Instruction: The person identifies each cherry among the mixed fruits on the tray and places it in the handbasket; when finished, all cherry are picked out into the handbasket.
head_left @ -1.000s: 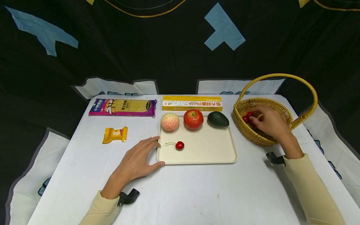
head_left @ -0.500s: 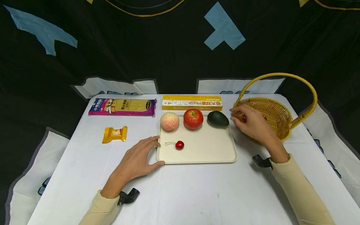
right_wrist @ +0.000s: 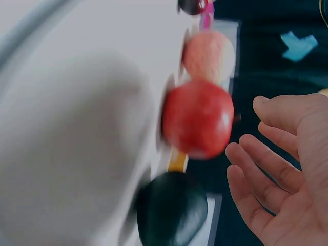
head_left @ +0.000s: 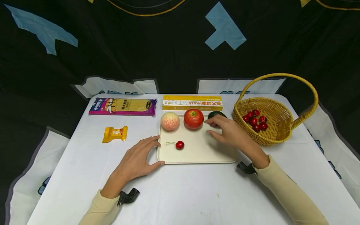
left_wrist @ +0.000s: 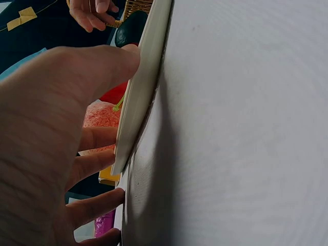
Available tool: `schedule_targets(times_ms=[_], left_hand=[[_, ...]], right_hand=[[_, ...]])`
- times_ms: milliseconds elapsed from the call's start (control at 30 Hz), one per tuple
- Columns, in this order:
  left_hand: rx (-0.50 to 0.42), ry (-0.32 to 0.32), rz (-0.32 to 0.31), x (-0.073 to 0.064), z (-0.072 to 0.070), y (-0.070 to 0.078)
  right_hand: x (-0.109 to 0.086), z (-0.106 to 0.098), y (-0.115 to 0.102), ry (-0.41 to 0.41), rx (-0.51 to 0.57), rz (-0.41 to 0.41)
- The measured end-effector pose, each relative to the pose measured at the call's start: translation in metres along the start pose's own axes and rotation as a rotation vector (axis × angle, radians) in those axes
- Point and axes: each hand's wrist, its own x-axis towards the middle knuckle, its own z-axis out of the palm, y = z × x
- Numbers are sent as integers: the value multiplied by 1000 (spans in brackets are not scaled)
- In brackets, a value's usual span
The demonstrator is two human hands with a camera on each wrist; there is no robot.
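My left hand (head_left: 137,161) rests at the left edge of a cream tray (head_left: 197,158), thumb and fingertips touching its rim. Above the tray's right half hovers my right hand (head_left: 229,131), fingers loosely bent; the right wrist view shows nothing between them. It partly covers a dark green avocado (head_left: 217,114). Beside that, a red apple (head_left: 193,118) and a speckled pink peach (head_left: 170,121) stand along the tray's far side. One cherry (head_left: 179,145) with its stem lies on the tray, left of centre. Several cherries (head_left: 254,120) lie in the wicker basket (head_left: 277,137) on the right.
Behind the tray lies a yellow pasta box (head_left: 192,103). A purple noodle packet (head_left: 122,107) is at the back left, with a small yellow wrapped snack (head_left: 114,134) in front of it. The basket's tall handle (head_left: 281,75) arches up at the right.
My right hand has left the basket and moved left over the tray, uncovering the cherries in the basket. The left hand has stayed at the tray's edge.
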Motion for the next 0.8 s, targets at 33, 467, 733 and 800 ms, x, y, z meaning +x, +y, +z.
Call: schedule_targets(times_ms=[33, 467, 733, 800], left_hand=[[0, 0, 1, 0, 0, 0], [-3, -1, -3, 0, 1, 0], [1, 0, 2, 1, 0, -1], [-3, 0, 4, 0, 0, -1]], right_hand=[[1, 3, -3, -8, 1, -9], [12, 43, -33, -143, 37, -88], [14, 60, -48, -220, -1, -107], [15, 64, -51, -228, -6, -132]])
